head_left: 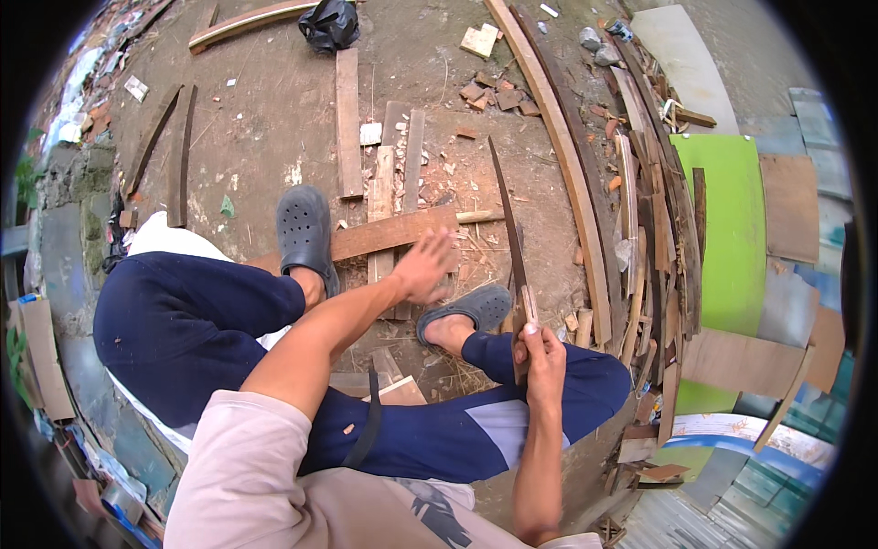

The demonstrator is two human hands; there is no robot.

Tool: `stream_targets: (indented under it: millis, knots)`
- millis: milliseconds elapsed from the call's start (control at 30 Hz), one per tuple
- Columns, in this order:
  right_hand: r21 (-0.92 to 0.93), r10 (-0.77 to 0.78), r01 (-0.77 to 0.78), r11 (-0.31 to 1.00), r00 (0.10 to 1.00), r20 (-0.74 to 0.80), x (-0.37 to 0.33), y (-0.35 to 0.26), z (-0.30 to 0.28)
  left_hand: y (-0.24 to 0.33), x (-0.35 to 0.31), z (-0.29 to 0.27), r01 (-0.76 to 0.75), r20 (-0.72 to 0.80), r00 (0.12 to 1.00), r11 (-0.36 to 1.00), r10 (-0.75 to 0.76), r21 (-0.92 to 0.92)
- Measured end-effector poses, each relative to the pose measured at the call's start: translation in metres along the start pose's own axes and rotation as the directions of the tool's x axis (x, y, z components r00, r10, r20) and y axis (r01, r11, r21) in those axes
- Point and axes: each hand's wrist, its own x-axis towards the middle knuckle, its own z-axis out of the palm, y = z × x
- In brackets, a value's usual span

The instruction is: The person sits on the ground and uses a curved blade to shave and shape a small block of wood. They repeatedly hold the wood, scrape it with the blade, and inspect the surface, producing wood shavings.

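My right hand (pixel 543 361) is closed around the wooden handle of a handsaw (pixel 508 206). Its long, dark, narrowing blade points up and away and shows nearly edge-on, so I cannot make out teeth. My left hand (pixel 427 267) is slightly blurred, with fingers spread, over the near edge of a brown plank (pixel 389 232); whether it touches the wood I cannot tell. That plank lies crosswise over other narrow boards (pixel 380 188). My left foot, in a dark grey clog (pixel 305 227), is at the plank's left part, and my right clog (pixel 478 309) is just right of the boards.
Long timbers (pixel 560 137) run along the right, beside a pile of scrap wood (pixel 654 201) and a green panel (pixel 722 238). Brick pieces (pixel 501 96) and a black plastic bag (pixel 329 25) lie farther off. Two dark strips (pixel 180 156) rest at left.
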Motion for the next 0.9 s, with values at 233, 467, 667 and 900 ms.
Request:
stream_targets:
  millis: [233, 467, 667, 900]
  knots:
    - [-0.206, -0.248, 0.246, 0.947, 0.969, 0.014, -0.016, 0.017, 0.015, -0.035, -0.035, 0.022, 0.265, -0.241, 0.934, 0.964, -0.263, -0.023]
    - [-0.286, -0.255, 0.243, 0.927, 0.967, -0.007, -0.013, 0.016, 0.026, -0.067, -0.045, 0.009, 0.648, 0.102, 0.761, 0.761, -0.641, -0.048]
    - [-0.284, -0.327, 0.304, 0.909, 0.945, -0.035, -0.008, 0.013, 0.024, -0.118, -0.054, 0.026, 0.558, 0.175, 0.810, 0.828, -0.559, 0.059]
    - [-0.273, -0.304, 0.277, 0.921, 0.951, -0.060, -0.017, 0.001, 0.019, -0.117, -0.056, -0.020, 0.306, 0.317, 0.894, 0.948, -0.318, 0.088]
